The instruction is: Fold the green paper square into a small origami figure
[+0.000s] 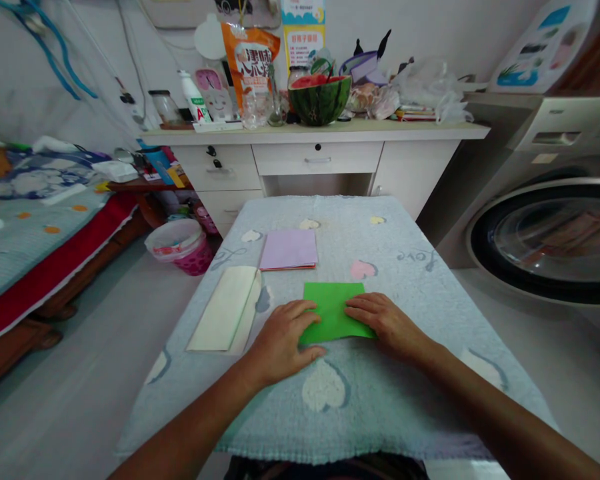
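Note:
A square sheet of green paper (333, 312) lies on the cloth-covered table in front of me. My left hand (291, 339) rests at its left edge, fingertips on the paper and thumb apart below. From the right, my right hand (381, 319) lays its stretched fingers over the paper's right side; its thumb is hidden. Beyond the green sheet sits a stack of square paper (289, 249), lilac on top with a red edge beneath. Left of my left hand is a folded cream-coloured paper piece (223, 309), longer than wide.
A pale blue cloth with hearts (405, 393) covers the table. Behind it a white desk (320, 160) bears a cut watermelon (320, 103), an orange snack bag (250, 63) and bottles. A washing machine (545, 220) stands right; a bin (180, 245) and a bed (55, 233) are left.

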`<state>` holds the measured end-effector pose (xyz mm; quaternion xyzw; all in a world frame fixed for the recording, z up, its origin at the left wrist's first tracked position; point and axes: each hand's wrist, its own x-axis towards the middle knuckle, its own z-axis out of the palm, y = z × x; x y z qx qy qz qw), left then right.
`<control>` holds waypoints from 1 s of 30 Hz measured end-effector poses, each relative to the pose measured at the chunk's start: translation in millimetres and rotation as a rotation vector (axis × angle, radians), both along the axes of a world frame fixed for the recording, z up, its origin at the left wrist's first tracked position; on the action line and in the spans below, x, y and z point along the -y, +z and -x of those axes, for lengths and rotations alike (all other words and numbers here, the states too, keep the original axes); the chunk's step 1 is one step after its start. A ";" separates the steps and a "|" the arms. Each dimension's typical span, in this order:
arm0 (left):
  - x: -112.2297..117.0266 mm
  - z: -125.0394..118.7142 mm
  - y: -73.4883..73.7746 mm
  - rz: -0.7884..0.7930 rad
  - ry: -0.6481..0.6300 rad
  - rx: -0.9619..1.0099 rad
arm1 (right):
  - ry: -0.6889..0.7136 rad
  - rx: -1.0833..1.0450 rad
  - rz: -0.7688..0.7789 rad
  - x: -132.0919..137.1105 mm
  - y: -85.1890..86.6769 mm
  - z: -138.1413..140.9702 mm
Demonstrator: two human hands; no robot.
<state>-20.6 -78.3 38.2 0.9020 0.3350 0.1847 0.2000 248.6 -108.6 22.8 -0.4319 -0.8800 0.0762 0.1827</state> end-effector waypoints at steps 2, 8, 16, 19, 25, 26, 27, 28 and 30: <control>2.8 -3.1 -5.8 -0.040 -0.010 -0.096 | 0.020 -0.020 0.035 2.5 0.7 3.3; 0.1 -4.4 -3.9 -0.013 0.002 -0.212 | -0.042 -0.124 0.143 8.2 2.3 2.6; -12.0 -5.4 5.9 -0.071 0.006 -0.322 | -0.132 -0.151 0.336 -0.2 19.7 -0.9; -15.0 -1.6 6.1 -0.051 -0.006 -0.278 | -0.143 -0.153 0.339 1.8 22.9 1.8; -11.2 4.3 9.1 0.148 -0.060 -0.157 | -0.154 -0.206 0.370 9.5 21.2 1.1; -11.0 4.1 8.9 0.179 -0.055 -0.153 | -0.155 -0.228 0.378 10.1 21.7 0.8; -11.3 3.7 8.5 0.210 -0.039 -0.145 | -0.153 -0.251 0.389 10.2 22.5 0.7; -12.3 3.1 7.9 0.243 -0.013 -0.132 | -0.149 -0.280 0.406 10.0 23.2 0.6; -16.0 1.5 6.4 0.307 0.051 -0.091 | -0.142 -0.342 0.457 8.5 23.8 0.9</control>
